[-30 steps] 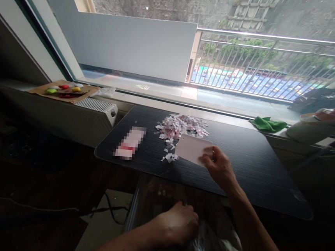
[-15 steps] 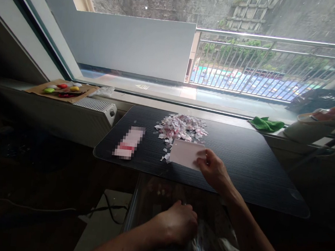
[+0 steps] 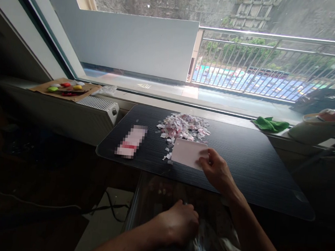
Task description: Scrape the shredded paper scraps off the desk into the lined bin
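Observation:
In my right hand (image 3: 218,169) is a pale rectangular card (image 3: 189,154), pinched by its right edge and held above the dark table (image 3: 235,155). Behind the card rises a heap of small torn paper pieces (image 3: 182,123), with several loose scraps (image 3: 168,155) by its left edge. Below the table's front edge, my left hand (image 3: 181,222) is closed in a fist; what its fingers grip is hidden. Clear plastic (image 3: 201,241) lies just right of that fist. A blurred-out pink and white strip (image 3: 133,140) rests on the table's left side.
A white radiator (image 3: 98,107) stands left of the table, with a cardboard sheet (image 3: 46,85) bearing colourful items on the ledge. A green cloth (image 3: 270,124) and a whitish container (image 3: 314,128) sit at the right on the sill. Cables (image 3: 116,207) run along the lower left.
The view has shifted slightly, so the scene sits a little further right. Both hands keep nearly the same pose, and the card stays in my right hand.

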A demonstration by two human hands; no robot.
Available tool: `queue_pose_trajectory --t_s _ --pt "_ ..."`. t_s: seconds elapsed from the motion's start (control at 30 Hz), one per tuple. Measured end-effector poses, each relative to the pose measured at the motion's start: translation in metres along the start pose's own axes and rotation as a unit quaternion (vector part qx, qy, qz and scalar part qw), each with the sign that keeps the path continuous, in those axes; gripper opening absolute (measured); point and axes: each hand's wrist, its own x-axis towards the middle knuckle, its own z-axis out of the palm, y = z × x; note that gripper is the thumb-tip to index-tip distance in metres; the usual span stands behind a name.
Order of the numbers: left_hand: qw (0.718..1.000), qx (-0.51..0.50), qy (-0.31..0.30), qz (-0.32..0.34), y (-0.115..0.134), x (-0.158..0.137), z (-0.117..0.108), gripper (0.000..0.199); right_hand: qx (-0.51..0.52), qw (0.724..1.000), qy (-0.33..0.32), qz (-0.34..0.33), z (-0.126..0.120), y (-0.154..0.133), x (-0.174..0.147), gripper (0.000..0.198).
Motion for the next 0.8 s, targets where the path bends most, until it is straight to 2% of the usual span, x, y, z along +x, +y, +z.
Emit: queue_pose_trajectory --t_s 0.13,0.3,0.53,0.7,0.8 --pt "1.000 -0.004 -0.008 -0.008 0.001 0.000 -0.001 0.008 0.026 0.999 0.002 -0.024 0.005 -0.003 0.004 0.018" --pt "1.000 -0.005 0.001 -0.005 -0.001 0.001 0.002 0.009 0.013 0.999 0.024 -0.016 0.011 -0.005 0.007 0.018" --pt "1.000 0.010 -0.004 -0.004 0.001 0.000 -0.001 0.009 0.025 0.998 -0.037 -0.032 0.012 -0.013 0.003 0.014" --pt "1.000 0.007 -0.015 -0.001 0.001 0.000 -0.004 0.009 0.031 0.999 -0.019 -0.029 0.007 -0.012 -0.003 0.013" --pt "1.000 -0.001 -0.013 0.001 0.001 -0.001 -0.004 0.008 0.038 0.998 -0.034 -0.030 0.009 -0.008 -0.004 0.015"
